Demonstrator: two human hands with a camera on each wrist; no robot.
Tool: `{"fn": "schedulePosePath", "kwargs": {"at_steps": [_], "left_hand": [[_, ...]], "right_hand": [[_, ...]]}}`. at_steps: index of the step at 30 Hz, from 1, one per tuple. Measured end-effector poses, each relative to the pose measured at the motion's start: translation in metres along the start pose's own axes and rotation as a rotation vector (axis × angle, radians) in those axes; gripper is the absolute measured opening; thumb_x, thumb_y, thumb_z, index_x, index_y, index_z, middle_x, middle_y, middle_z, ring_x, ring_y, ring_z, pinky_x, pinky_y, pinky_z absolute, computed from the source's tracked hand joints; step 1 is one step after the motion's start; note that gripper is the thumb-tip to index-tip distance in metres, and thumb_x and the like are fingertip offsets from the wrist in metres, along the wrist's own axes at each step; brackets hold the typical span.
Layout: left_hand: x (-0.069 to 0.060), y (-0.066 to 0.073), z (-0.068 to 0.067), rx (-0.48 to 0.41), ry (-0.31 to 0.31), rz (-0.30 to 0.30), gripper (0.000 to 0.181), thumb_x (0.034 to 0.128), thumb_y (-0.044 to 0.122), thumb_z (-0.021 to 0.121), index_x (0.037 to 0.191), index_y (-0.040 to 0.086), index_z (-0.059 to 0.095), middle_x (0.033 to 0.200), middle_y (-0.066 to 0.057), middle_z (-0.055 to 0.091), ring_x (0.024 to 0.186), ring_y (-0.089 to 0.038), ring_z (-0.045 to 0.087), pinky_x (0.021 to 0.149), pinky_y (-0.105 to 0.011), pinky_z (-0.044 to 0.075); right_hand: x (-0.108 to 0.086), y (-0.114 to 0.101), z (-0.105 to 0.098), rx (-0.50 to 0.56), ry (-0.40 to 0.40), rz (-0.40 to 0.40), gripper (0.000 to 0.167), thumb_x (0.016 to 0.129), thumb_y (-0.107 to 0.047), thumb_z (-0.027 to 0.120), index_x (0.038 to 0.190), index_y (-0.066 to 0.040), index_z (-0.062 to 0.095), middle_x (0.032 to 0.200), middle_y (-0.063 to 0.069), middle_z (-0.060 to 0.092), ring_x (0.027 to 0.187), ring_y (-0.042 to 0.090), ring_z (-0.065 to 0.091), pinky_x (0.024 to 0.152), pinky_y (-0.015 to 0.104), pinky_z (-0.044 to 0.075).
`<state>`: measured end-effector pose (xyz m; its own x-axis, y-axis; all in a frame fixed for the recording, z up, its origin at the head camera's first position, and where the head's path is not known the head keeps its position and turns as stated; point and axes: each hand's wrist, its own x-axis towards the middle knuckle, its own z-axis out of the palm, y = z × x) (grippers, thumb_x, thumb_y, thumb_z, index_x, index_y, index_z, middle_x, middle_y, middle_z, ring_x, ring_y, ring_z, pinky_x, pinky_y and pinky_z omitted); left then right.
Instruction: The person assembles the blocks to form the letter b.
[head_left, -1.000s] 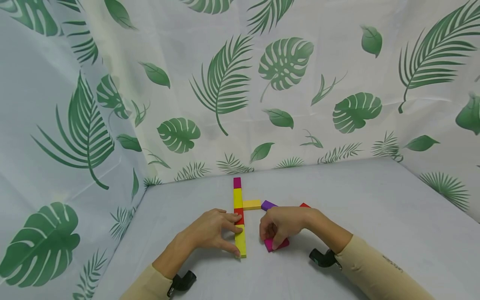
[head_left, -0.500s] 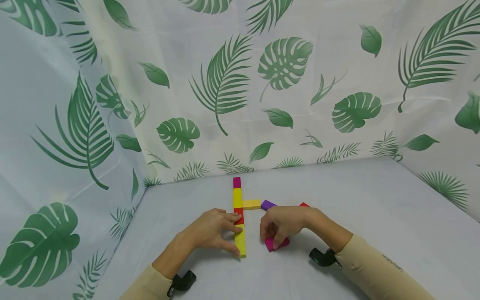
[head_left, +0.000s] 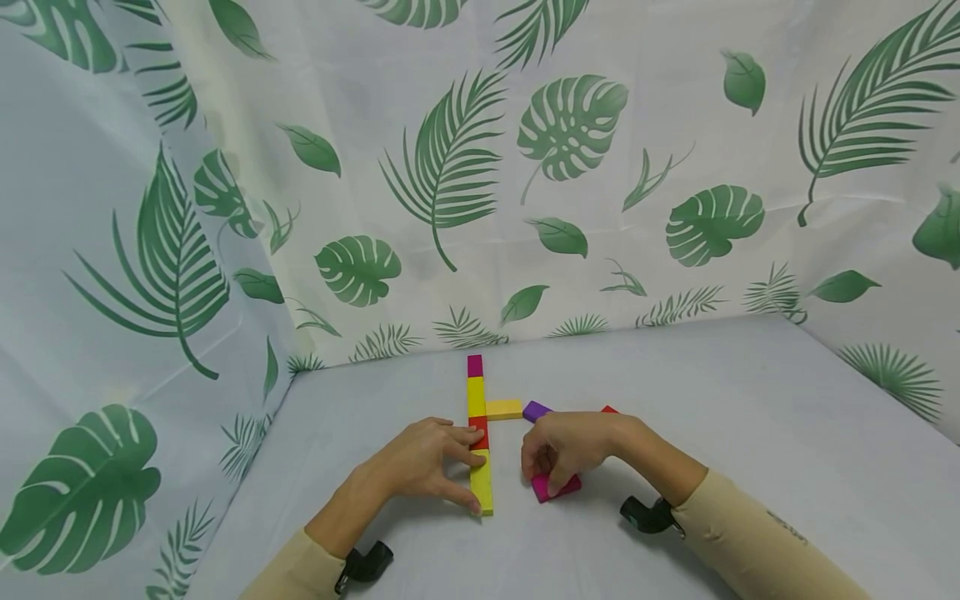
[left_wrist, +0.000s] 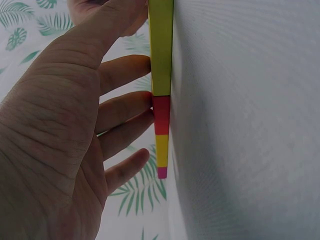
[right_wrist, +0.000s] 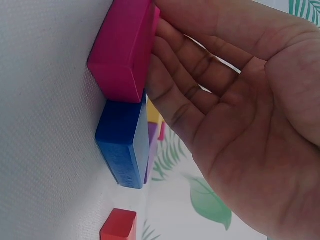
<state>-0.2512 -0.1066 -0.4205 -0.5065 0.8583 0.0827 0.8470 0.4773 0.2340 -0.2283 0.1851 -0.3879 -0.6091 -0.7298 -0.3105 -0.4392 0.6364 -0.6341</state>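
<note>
A straight column of flat wooden blocks runs away from the person: a yellow block (head_left: 482,490) nearest, then a red block (head_left: 482,439), another yellow block (head_left: 476,395) and a dark magenta block (head_left: 475,366). My left hand (head_left: 408,462) rests along its left side, fingers fairly straight, fingertips at the red and near yellow blocks, thumb at the near end. My right hand (head_left: 573,442) pinches a bright magenta block (head_left: 561,487) between thumb and curled fingers, right of the column. In the right wrist view a blue block (right_wrist: 122,142) adjoins that block; the hand hides it from the head view.
A light orange-yellow block (head_left: 504,409) extends right from the column. A purple block (head_left: 536,411) lies angled at its end, partly hidden. Beyond the right wrist a red block (head_left: 610,409) peeks out. Leaf-print curtains (head_left: 592,275) enclose the white table (head_left: 750,392).
My right hand and the bright magenta block have shifted very slightly to the right. The left hand and the column stay where they were.
</note>
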Motion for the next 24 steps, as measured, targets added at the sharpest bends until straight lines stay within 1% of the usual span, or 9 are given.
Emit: {"fn": "schedulePosePath", "kwargs": {"at_steps": [4,9,16,19,24], "left_hand": [[0.0002,0.0000,0.0000,0.002,0.003,0.001,0.074,0.0747,0.081,0.072,0.127,0.029,0.076,0.144,0.004,0.065,0.137,-0.007,0.058,0.118,-0.047,0.046],[-0.0001,0.0000,0.0000,0.010,0.005,0.004,0.074,0.0746,0.081,0.071,0.127,0.029,0.076,0.144,0.004,0.065,0.137,-0.006,0.058,0.118,-0.047,0.046],[0.0003,0.0000,0.0001,0.012,0.012,0.006,0.074,0.0744,0.080,0.073,0.126,0.028,0.077,0.144,0.003,0.065,0.138,-0.006,0.058,0.118,-0.046,0.045],[0.0000,0.0003,0.0003,0.011,0.015,0.005,0.075,0.0740,0.081,0.073,0.126,0.028,0.077,0.144,0.003,0.065,0.138,-0.007,0.058,0.118,-0.046,0.045],[-0.0003,0.0003,0.0008,0.010,0.008,-0.008,0.075,0.0739,0.081,0.072,0.127,0.029,0.076,0.145,0.004,0.064,0.138,-0.007,0.057,0.118,-0.045,0.045]], "right_hand": [[-0.0002,0.0004,-0.0002,-0.005,-0.001,-0.003,0.023,0.086,-0.011,0.085,0.102,-0.026,0.077,0.091,-0.009,0.070,0.085,0.005,0.062,0.080,0.021,0.056],[-0.0002,0.0005,0.0001,0.000,-0.005,-0.008,0.023,0.086,-0.010,0.085,0.103,-0.025,0.077,0.092,-0.009,0.070,0.087,0.006,0.062,0.081,0.022,0.056],[0.0006,0.0023,-0.0001,-0.001,-0.002,0.003,0.024,0.086,-0.010,0.085,0.102,-0.026,0.077,0.093,-0.009,0.071,0.089,0.008,0.064,0.081,0.022,0.056],[0.0007,0.0019,-0.0001,-0.001,-0.001,-0.001,0.024,0.086,-0.010,0.085,0.103,-0.025,0.077,0.093,-0.009,0.071,0.088,0.007,0.063,0.081,0.022,0.056],[-0.0020,0.0015,-0.0033,-0.011,0.045,-0.032,0.020,0.088,-0.015,0.084,0.106,-0.022,0.078,0.094,-0.010,0.072,0.086,0.006,0.063,0.079,0.022,0.057]]}}
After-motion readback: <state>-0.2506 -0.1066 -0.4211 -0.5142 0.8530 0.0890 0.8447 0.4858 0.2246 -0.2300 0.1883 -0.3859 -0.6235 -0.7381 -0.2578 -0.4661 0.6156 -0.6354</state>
